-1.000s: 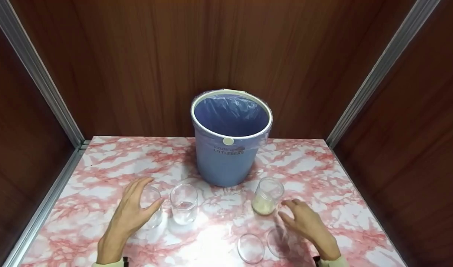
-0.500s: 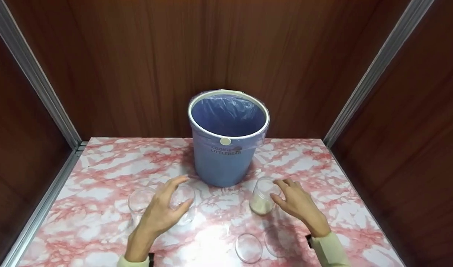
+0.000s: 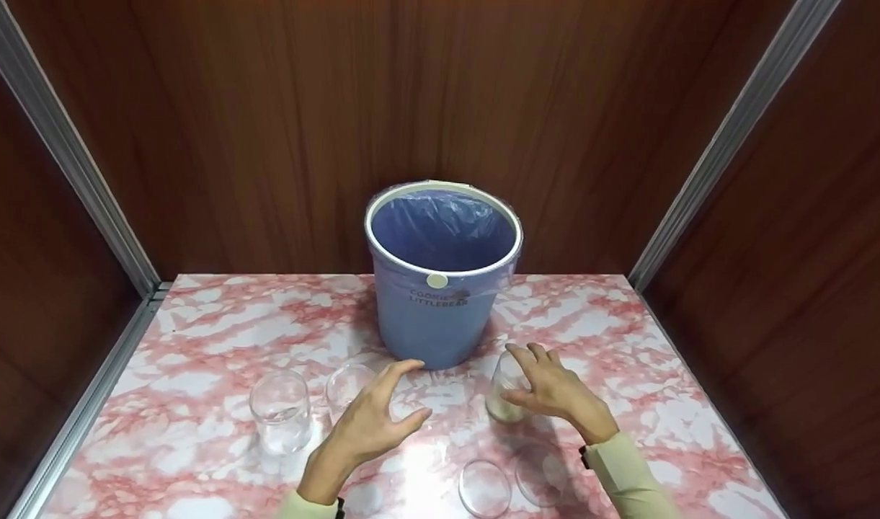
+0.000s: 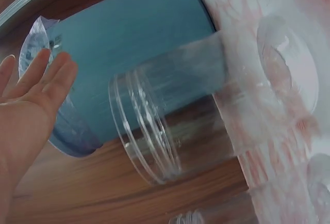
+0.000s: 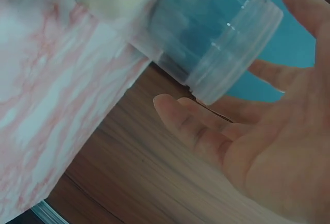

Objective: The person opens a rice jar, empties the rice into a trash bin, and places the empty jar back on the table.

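My left hand (image 3: 373,422) hovers over the table with thumb and fingers spread, holding nothing. It partly covers a clear jar (image 3: 342,386); a second clear jar (image 3: 281,414) stands to its left. Seen from the left wrist, a clear jar (image 4: 170,115) with a threaded neck is beside the open palm. My right hand (image 3: 551,389) reaches over a clear jar holding something pale at its bottom (image 3: 503,407). In the right wrist view, the loosely spread fingers (image 5: 191,123) surround the mouth of this jar (image 5: 221,43) without closing on it.
A blue bin (image 3: 432,324) with a white rim and a plastic liner stands at the back middle of the marbled table (image 3: 216,339). Two clear round lids (image 3: 484,489) lie near the front, right of middle. Brown wood panels (image 3: 267,130) enclose the table.
My left hand has moved right, from the leftmost jar past the second one. My right hand has moved left and forward, from beside the jar with pale contents to over its mouth.
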Demonstrator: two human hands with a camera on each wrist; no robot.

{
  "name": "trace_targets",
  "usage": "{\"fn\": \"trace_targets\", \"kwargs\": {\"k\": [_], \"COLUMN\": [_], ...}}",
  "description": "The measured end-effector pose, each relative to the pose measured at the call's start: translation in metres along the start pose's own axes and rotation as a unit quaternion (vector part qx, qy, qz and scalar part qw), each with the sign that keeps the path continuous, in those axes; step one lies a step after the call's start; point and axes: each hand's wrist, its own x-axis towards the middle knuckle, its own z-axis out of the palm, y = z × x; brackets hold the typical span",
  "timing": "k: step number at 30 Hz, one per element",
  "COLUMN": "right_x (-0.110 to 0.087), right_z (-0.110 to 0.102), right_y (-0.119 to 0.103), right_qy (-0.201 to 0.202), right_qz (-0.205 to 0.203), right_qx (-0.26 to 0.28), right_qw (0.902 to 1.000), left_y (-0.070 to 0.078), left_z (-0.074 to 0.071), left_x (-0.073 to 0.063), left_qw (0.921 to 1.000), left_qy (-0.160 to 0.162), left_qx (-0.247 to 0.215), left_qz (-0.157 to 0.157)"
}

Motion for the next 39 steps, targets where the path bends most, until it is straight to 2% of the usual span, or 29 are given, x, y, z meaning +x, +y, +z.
{"fn": "trace_targets", "kwargs": {"k": [6, 12, 18, 24, 32, 39], "right_x": [0.005, 0.011, 0.018, 0.022, 0.021, 0.013], "right_z": [0.007, 0.012, 0.015, 0.012, 0.004, -0.006], "right_y": [-0.001, -0.002, 0.001, 0.005, -0.005, -0.024], "right_qy": [0.006, 0.016, 0.039, 0.054, 0.079, 0.085], "right_qz": [-0.002, -0.006, -0.023, -0.040, -0.098, -0.141], "right_qx": [-0.006, -0.016, -0.025, -0.005, 0.048, 0.073], "right_qw": [1.0000, 0.9997, 0.9987, 0.9977, 0.9909, 0.9837], "left_y": [-0.005, -0.014, -0.020, -0.024, -0.025, -0.018], "left_z": [0.009, 0.025, 0.040, 0.046, 0.050, 0.055], "left_x": [-0.001, -0.004, 0.003, 0.009, 0.009, 0.012], "left_qw": [0.9998, 0.9999, 0.9981, 0.9955, 0.9944, 0.9918], "left_qy": [-0.014, -0.015, -0.048, -0.072, -0.085, -0.105], "left_qx": [-0.009, 0.004, -0.010, -0.014, 0.005, -0.005], "left_qz": [-0.009, -0.003, -0.036, -0.061, -0.063, -0.072]}}
